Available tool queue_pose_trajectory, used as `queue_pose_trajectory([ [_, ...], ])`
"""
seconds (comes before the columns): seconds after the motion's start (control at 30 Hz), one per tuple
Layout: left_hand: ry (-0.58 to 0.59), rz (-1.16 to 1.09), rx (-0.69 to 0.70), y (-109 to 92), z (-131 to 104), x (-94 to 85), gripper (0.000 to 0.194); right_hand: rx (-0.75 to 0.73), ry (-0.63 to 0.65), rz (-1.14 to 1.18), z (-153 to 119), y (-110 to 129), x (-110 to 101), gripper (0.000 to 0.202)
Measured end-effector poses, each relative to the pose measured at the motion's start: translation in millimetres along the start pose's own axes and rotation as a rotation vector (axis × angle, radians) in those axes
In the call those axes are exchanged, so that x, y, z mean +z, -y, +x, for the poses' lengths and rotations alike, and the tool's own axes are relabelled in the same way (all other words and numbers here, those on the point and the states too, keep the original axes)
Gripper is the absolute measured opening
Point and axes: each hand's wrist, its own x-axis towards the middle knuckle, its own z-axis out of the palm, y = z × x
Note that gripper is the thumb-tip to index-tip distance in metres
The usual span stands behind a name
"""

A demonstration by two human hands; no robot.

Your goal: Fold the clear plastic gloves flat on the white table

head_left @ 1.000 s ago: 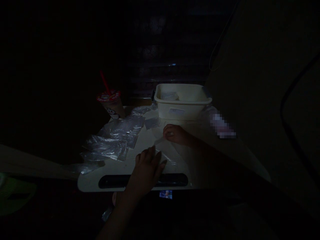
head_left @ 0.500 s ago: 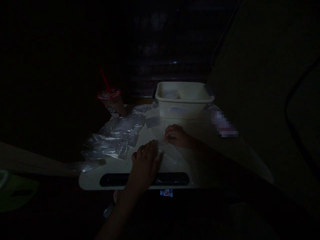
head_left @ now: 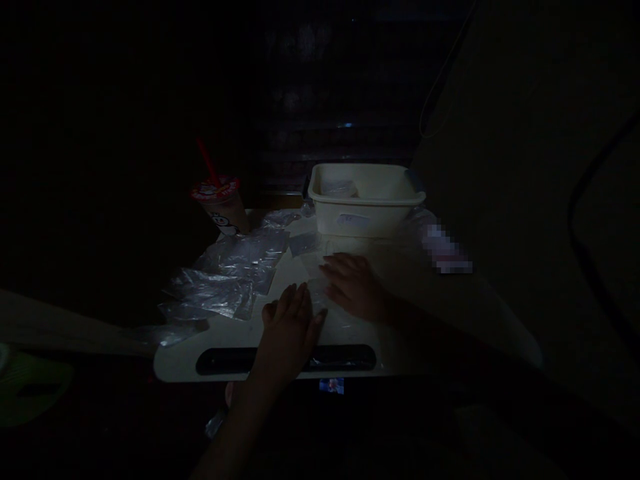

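My left hand (head_left: pixel 290 327) lies palm down with its fingers extended, at the left edge of a clear plastic bag (head_left: pixel 340 328) on the small white table (head_left: pixel 400 273). Across from it, my right hand (head_left: pixel 357 287) rests flat over the bag's upper right part, fingers stretched out. The dim light blurs the bag's outline, and both hands cover some of it. Left of my hands, several clear plastic bags (head_left: pixel 215 290) lie in a loose overlapping pile.
A white plastic bin (head_left: pixel 367 219) with clear packets inside stands at the table's back. Back left is a drink cup (head_left: pixel 227 213) with a red straw. A dark slot (head_left: pixel 225 361) runs along the near edge. Something green (head_left: pixel 35 387) sits low at far left.
My right hand has gone from curled, pinching fingers to lying flat, a little lower and nearer me. My left hand has stayed almost in place, its fingers flattened.
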Motion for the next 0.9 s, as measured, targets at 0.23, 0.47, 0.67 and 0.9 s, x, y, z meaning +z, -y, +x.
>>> queue_pose_trajectory([
  [0.23, -0.001, -0.027, -0.009, 4, 2, 0.1, 0.043, -0.032, 0.095, -0.129, -17, 20, 7, 0.049],
  [0.47, 0.038, 0.012, 0.091, 13, 16, 2.4, 0.043, -0.007, 0.085, -0.121, -19, 17, 10, 0.051],
  [0.67, 0.036, 0.043, 0.062, 12, 16, 3.0, 0.046, 0.042, 0.07, -0.159, -21, 12, 11, 0.054],
  [0.9, 0.034, 0.054, 0.063, 12, 16, 3.6, 0.047, 0.064, 0.083, -0.18, -19, 9, 8, 0.056],
])
